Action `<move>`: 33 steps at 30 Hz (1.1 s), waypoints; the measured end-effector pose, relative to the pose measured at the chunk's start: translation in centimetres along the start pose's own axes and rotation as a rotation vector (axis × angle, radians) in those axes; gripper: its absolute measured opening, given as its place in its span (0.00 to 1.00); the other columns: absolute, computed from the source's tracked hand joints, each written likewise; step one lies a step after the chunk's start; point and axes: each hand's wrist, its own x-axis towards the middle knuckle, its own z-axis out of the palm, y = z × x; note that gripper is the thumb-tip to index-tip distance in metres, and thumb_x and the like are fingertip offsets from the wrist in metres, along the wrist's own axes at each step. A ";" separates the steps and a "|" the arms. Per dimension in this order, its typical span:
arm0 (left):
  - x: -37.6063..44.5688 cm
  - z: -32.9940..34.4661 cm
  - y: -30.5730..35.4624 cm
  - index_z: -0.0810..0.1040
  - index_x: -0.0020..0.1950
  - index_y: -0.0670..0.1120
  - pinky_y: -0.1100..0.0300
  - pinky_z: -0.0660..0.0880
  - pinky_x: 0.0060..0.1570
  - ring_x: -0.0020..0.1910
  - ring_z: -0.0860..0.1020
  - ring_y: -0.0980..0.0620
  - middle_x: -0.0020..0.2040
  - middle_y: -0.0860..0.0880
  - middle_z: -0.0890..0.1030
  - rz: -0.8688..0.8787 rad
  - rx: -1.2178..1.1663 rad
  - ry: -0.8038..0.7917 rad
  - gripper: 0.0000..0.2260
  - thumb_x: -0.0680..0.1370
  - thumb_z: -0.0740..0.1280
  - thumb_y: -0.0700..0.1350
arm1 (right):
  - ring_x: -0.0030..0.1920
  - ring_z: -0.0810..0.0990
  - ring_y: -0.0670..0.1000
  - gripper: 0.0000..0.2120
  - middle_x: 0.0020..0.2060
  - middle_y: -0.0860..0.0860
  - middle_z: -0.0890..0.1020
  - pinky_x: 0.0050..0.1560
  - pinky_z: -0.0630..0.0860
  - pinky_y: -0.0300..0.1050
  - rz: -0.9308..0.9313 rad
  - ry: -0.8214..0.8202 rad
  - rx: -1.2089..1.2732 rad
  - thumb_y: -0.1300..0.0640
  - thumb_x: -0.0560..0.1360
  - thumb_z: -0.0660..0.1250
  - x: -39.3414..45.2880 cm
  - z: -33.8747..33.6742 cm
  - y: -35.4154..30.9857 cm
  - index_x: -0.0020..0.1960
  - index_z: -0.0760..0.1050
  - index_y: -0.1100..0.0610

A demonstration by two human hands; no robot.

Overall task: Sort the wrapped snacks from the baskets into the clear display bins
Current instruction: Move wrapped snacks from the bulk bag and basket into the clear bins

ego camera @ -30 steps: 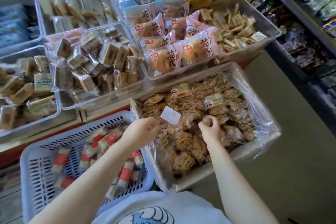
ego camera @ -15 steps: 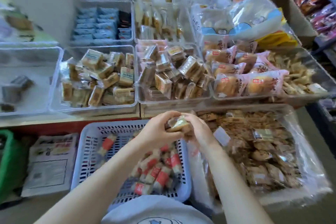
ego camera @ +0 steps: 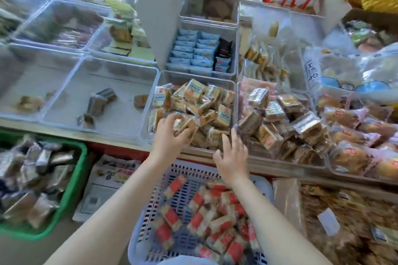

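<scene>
A: Two hands (ego camera: 170, 135) (ego camera: 233, 155) have moved from the snack box up to the clear bin (ego camera: 219, 84).
B: Left grips a wrapped snack (ego camera: 186, 123) over it; right hangs relaxed. Delivery begins.

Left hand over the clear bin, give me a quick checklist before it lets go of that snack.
1. Left hand holds a wrapped snack: ok.
2. Snack is over the clear bin of tan packets: ok.
3. Snack matches the packets already there: cannot tell, blurred.
4. Bin has room: not ok, heaped near its rim.
5. Right hand is open and holds nothing: ok.
6. White basket below holds more red-wrapped snacks: ok.
</scene>
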 end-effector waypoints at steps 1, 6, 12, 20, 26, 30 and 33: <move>1.4 -0.3 0.3 0.74 0.62 0.51 0.71 0.66 0.47 0.46 0.70 0.65 0.59 0.48 0.72 0.017 0.007 0.058 0.14 0.78 0.70 0.50 | 0.80 0.45 0.54 0.27 0.81 0.51 0.41 0.78 0.47 0.59 -0.009 0.010 -0.021 0.47 0.82 0.53 -0.1 0.2 0.1 0.80 0.56 0.52; 7.8 0.2 1.4 0.72 0.57 0.47 0.48 0.70 0.65 0.59 0.70 0.48 0.63 0.44 0.67 0.040 -0.006 0.194 0.11 0.76 0.68 0.41 | 0.80 0.44 0.54 0.28 0.81 0.50 0.38 0.78 0.47 0.58 -0.023 -0.020 -0.112 0.45 0.83 0.49 0.0 0.3 0.7 0.81 0.51 0.50; 11.4 1.8 -1.1 0.47 0.81 0.48 0.41 0.48 0.77 0.80 0.44 0.43 0.81 0.44 0.47 -0.026 0.415 -0.048 0.38 0.78 0.66 0.51 | 0.80 0.43 0.54 0.29 0.81 0.50 0.39 0.78 0.46 0.58 -0.024 -0.018 -0.130 0.45 0.82 0.50 0.0 0.4 0.6 0.81 0.51 0.50; 5.4 1.6 0.7 0.63 0.76 0.45 0.48 0.59 0.74 0.76 0.60 0.44 0.77 0.42 0.63 0.166 0.357 0.083 0.27 0.78 0.65 0.48 | 0.80 0.42 0.54 0.31 0.80 0.51 0.37 0.79 0.45 0.59 -0.047 -0.033 -0.098 0.42 0.80 0.45 -0.4 -0.2 0.3 0.81 0.50 0.51; -3.3 5.0 3.1 0.80 0.53 0.50 0.55 0.76 0.38 0.40 0.78 0.52 0.42 0.54 0.80 0.181 0.301 -0.173 0.07 0.80 0.63 0.48 | 0.74 0.64 0.55 0.18 0.76 0.55 0.65 0.73 0.65 0.58 -0.083 -0.027 0.154 0.53 0.81 0.59 -1.0 -3.1 1.7 0.68 0.75 0.57; -7.0 9.5 5.0 0.79 0.57 0.52 0.56 0.78 0.39 0.40 0.79 0.55 0.46 0.53 0.82 0.140 0.446 -0.511 0.09 0.82 0.61 0.49 | 0.48 0.78 0.53 0.10 0.46 0.53 0.82 0.48 0.74 0.48 0.022 0.202 0.293 0.59 0.80 0.61 -6.2 -6.3 6.4 0.52 0.81 0.59; -9.4 14.4 7.2 0.79 0.60 0.50 0.58 0.76 0.42 0.45 0.79 0.54 0.51 0.52 0.82 0.174 0.525 -0.670 0.10 0.83 0.61 0.50 | 0.44 0.78 0.52 0.10 0.42 0.50 0.80 0.42 0.70 0.46 0.197 0.274 0.353 0.59 0.81 0.60 -10.7 -7.7 13.0 0.51 0.80 0.59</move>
